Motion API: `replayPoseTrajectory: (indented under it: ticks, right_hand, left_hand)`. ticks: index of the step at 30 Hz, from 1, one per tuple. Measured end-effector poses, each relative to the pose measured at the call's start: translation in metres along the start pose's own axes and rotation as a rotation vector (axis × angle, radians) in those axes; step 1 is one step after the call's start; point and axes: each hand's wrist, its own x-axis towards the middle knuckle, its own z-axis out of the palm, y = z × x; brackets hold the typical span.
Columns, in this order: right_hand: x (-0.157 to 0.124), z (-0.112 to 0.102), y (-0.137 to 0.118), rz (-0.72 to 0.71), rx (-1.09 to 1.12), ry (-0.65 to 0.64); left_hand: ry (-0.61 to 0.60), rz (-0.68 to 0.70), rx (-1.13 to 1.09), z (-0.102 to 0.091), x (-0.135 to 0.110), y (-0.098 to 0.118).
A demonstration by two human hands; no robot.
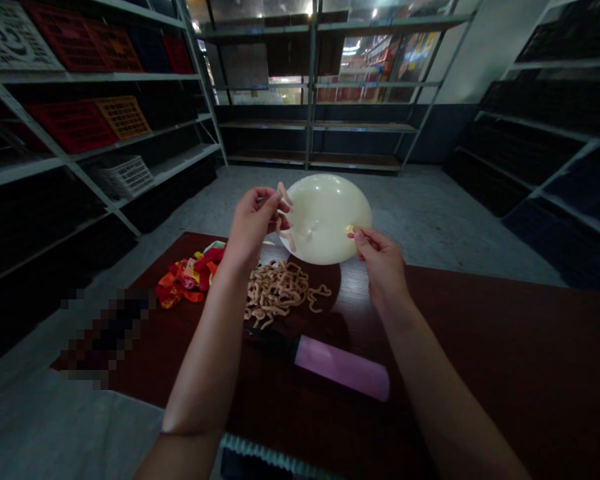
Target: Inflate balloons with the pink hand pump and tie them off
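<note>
Through the head camera I am seeing both hands raised above the tabletop [480, 347], well apart, with an inflated balloon [325, 213] hanging between them at about 12 o'clock from the centre of the view. The left hand [253, 223] is sitting at the balloon's 9 o'clock edge, its fingers curling shut around a pale peach strip [284, 197] whose ends are dangling against the balloon's skin. The right hand [380, 257] is at the balloon's 4 o'clock edge, thumb and forefinger pinching together on a small yellowish nub of the balloon there.

Below the hands, the tabletop is showing dark reddish-brown wood grain. A heap of curly strips [277, 290] is lying at 6 o'clock from the balloon, and a heap of limp balloons [190, 277] in red, orange and yellow is lying at the curly heap's 9 o'clock side. A pink pump [340, 367], a smooth cylinder with a dark handle, is lying slantwise nearer to me.

Grey metal shelves [130, 143] are lining the room, carrying latticed plastic crates [123, 117]. The floor [430, 213] is pale grey.

The balloon is looking cream-white, glossy and round.
</note>
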Motion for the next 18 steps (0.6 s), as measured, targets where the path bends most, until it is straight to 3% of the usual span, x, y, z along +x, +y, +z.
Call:
replayPoseTrajectory:
  ticks: [3,7,11,18]
  right_hand:
    - [-0.003,0.003,-0.002,-0.019,-0.009,-0.023]
    - [-0.01,0.009,-0.007,-0.052,-0.021,-0.045]
    - [-0.018,0.016,-0.006,-0.056,-0.015,-0.061]
    - [-0.018,0.016,-0.007,-0.083,-0.039,-0.126]
  left_hand:
    - [-0.056,0.023,0.01,0.008,-0.002,-0.001]
    - [-0.179,0.122,0.068,0.031,-0.013,0.006]
    - [-0.198,0.199,0.102,0.054,-0.024,0.007]
    - [-0.27,0.297,0.168,0.052,-0.023,-0.002]
